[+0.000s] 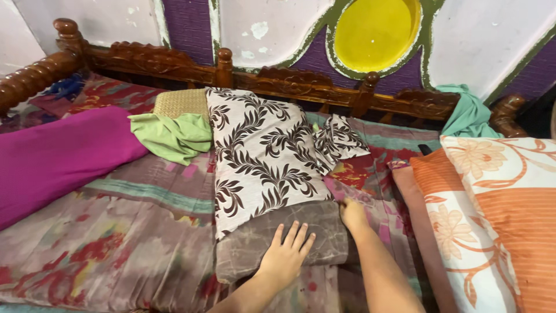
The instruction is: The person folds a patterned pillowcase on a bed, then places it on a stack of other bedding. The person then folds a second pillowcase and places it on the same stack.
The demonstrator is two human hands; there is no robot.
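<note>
My left hand (285, 258) lies flat, fingers (296, 235) spread wide, palm down on the bare grey-brown end of a pillow (278, 243). That pillow lies lengthwise on the bed (116, 232), its far part inside a cream cover with a dark leaf print (260, 156); the cover's loose corner is folded out to the right. My right hand (352, 213) sits at the pillow's right edge, where cover and bare pillow meet; fingers curled under, so I cannot tell whether they grip anything. To the left: a magenta bolster (58, 159) and a crumpled green cloth (171, 136). To the right: orange floral pillows (492, 220). A teal cloth (469, 113) hangs over the carved wooden headboard (278, 81).
</note>
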